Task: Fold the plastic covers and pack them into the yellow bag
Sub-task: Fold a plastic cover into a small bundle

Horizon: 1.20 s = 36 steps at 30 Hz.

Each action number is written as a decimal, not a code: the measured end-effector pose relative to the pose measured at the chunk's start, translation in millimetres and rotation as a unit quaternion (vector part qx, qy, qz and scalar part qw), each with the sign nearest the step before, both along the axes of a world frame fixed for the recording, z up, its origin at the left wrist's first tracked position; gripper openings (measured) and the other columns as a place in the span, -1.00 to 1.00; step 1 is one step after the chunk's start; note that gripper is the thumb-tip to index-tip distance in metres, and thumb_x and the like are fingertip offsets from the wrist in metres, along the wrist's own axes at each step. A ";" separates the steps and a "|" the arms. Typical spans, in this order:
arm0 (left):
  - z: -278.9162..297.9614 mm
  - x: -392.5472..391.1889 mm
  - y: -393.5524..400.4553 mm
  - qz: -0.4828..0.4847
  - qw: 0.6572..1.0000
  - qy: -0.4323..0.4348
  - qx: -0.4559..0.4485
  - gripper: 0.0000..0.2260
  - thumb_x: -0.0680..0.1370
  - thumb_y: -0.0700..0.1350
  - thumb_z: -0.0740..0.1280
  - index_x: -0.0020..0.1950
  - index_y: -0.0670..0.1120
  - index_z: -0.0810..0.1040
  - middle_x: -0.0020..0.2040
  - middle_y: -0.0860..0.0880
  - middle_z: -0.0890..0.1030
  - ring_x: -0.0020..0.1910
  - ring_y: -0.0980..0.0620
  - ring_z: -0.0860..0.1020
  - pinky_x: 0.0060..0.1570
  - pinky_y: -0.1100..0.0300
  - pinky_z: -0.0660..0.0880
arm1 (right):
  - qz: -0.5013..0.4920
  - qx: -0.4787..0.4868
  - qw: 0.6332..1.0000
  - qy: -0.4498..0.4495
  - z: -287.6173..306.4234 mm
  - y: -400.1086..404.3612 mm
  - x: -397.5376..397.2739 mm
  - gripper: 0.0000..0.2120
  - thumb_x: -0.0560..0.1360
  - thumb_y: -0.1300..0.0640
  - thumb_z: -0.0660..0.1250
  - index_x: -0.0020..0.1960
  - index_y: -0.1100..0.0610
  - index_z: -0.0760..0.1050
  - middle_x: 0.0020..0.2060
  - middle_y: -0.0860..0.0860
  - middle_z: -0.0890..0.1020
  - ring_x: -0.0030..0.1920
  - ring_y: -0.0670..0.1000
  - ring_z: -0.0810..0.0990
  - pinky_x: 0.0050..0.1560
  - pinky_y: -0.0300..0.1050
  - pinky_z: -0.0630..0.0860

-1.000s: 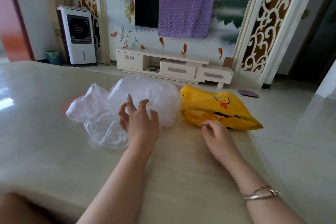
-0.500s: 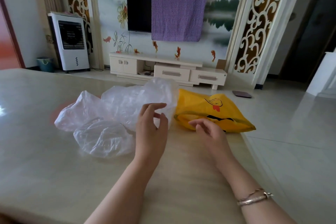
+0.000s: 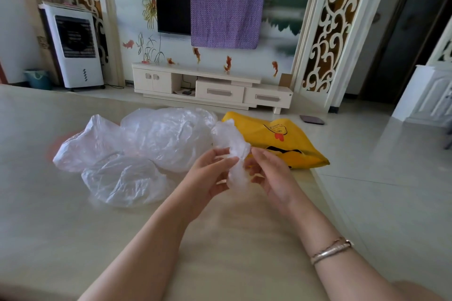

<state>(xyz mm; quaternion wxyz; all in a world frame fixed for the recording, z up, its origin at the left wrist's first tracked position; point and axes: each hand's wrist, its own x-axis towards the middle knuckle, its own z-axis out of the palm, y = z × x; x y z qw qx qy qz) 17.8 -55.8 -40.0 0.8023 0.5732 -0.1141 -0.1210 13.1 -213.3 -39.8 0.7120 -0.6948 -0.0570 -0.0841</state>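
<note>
- A crumpled plastic cover (image 3: 232, 151) is pinched between the left hand (image 3: 210, 173) and right hand (image 3: 271, 173).
- The yellow bag (image 3: 288, 144) is laid flat on the table (image 3: 73, 227); its contents cannot be seen.
- More clear covers (image 3: 146, 149) are heaped beside it.

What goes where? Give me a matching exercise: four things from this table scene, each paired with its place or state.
Things:
1. crumpled plastic cover
2. yellow bag
3. pile of plastic covers
4. bracelet

Places or states:
A. on the right wrist
B. loose on the table, left of the hands
C. held between both hands
D. lying at the table's right edge

Pairs: 1-C, 2-D, 3-B, 4-A
</note>
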 end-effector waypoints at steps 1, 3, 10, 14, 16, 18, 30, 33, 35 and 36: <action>-0.1 -0.7 1.0 -0.016 1.000 0.002 0.001 -0.57 0.46 -0.08 0.44 0.29 -0.17 0.49 -0.02 -0.12 0.57 -0.13 -0.02 0.54 -0.09 0.11 0.56 | 0.001 0.004 1.000 0.002 0.6 0.1 -0.9 -0.76 0.62 0.03 0.22 -0.14 0.00 0.60 -0.31 -0.03 0.61 -0.28 -0.05 0.49 -0.22 -0.16 0.39; -0.1 -2.8 2.0 -0.044 0.999 -0.001 0.001 -0.53 0.46 -0.05 0.43 0.30 -0.24 0.49 0.00 -0.14 0.58 -0.08 -0.08 0.53 -0.10 0.12 0.57 | 0.004 0.006 1.000 0.002 -1.1 -0.5 -0.1 -0.67 0.63 0.05 0.21 -0.27 -0.01 0.59 -0.36 -0.02 0.56 -0.32 -0.03 0.43 -0.24 -0.14 0.35; 0.2 -3.0 3.4 -0.045 0.999 -0.022 0.009 -0.72 0.51 -0.15 0.36 0.12 -0.33 0.55 -0.09 -0.17 0.57 -0.17 -0.04 0.50 -0.21 0.18 0.56 | -0.025 -0.035 0.999 -0.011 -5.0 -3.6 1.3 -0.84 0.56 0.17 0.31 -0.17 0.03 0.59 -0.22 -0.03 0.66 -0.15 0.01 0.57 -0.08 -0.08 0.46; 2.9 -3.2 3.8 0.037 0.999 -0.024 -0.027 -0.91 0.55 -0.17 0.35 -0.16 -0.09 0.54 -0.36 0.06 0.51 -0.40 0.15 0.47 -0.29 0.31 0.47 | -0.116 0.023 0.993 0.006 1.0 -9.2 2.1 -0.87 0.47 0.00 0.37 -0.18 0.04 0.51 -0.18 0.04 0.61 -0.13 0.05 0.56 -0.09 0.00 0.47; 2.8 -0.1 4.8 0.078 0.996 -0.022 -0.046 -0.86 0.53 -0.20 0.37 -0.21 -0.07 0.50 -0.43 0.11 0.48 -0.46 0.19 0.44 -0.24 0.30 0.43 | -0.145 0.077 0.986 0.009 6.6 -14.3 2.4 -0.87 0.55 0.06 0.33 -0.08 0.13 0.47 -0.17 0.06 0.61 -0.15 0.08 0.58 -0.16 -0.02 0.49; 2.5 2.1 5.6 0.091 0.994 -0.018 -0.059 -0.81 0.53 -0.24 0.36 -0.24 -0.07 0.45 -0.45 0.12 0.50 -0.48 0.20 0.45 -0.16 0.27 0.43 | -0.153 0.115 0.982 0.013 9.9 -17.7 0.8 -0.84 0.56 0.07 0.33 -0.03 0.16 0.45 -0.14 0.09 0.62 -0.16 0.10 0.60 -0.17 0.00 0.51; 0.8 5.6 7.1 0.092 0.993 0.020 -0.068 -0.87 0.53 -0.35 0.28 -0.09 -0.13 0.43 -0.09 -0.13 0.60 -0.18 -0.04 0.59 -0.28 0.17 0.60 | -0.157 0.086 0.984 0.003 6.8 -14.7 -2.4 -0.87 0.57 0.12 0.32 -0.04 0.17 0.44 -0.27 0.03 0.58 -0.34 -0.03 0.54 -0.45 -0.25 0.47; 0.4 5.3 7.0 0.085 0.993 0.030 -0.072 -0.87 0.53 -0.35 0.24 -0.05 -0.13 0.42 -0.09 -0.12 0.60 -0.21 -0.03 0.58 -0.30 0.15 0.59 | -0.147 0.087 0.985 0.003 7.3 -13.4 -2.4 -0.88 0.56 0.11 0.33 -0.06 0.16 0.45 -0.28 0.01 0.59 -0.33 -0.04 0.56 -0.41 -0.21 0.49; 0.2 5.0 8.1 0.072 0.993 0.037 -0.081 -0.89 0.54 -0.33 0.24 -0.01 -0.14 0.43 -0.10 -0.11 0.59 -0.25 0.00 0.58 -0.36 0.19 0.56 | -0.144 0.107 0.984 0.011 6.5 -14.3 -1.1 -0.87 0.55 0.10 0.35 -0.09 0.14 0.45 -0.24 0.03 0.61 -0.27 0.00 0.58 -0.33 -0.14 0.50; 0.1 5.1 8.9 0.068 0.993 0.039 -0.086 -0.90 0.55 -0.31 0.24 0.01 -0.13 0.44 -0.10 -0.11 0.58 -0.26 0.02 0.57 -0.38 0.21 0.55 | -0.143 0.121 0.982 0.019 5.2 -14.4 0.3 -0.87 0.55 0.10 0.36 -0.11 0.13 0.46 -0.22 0.05 0.62 -0.23 0.03 0.59 -0.28 -0.10 0.51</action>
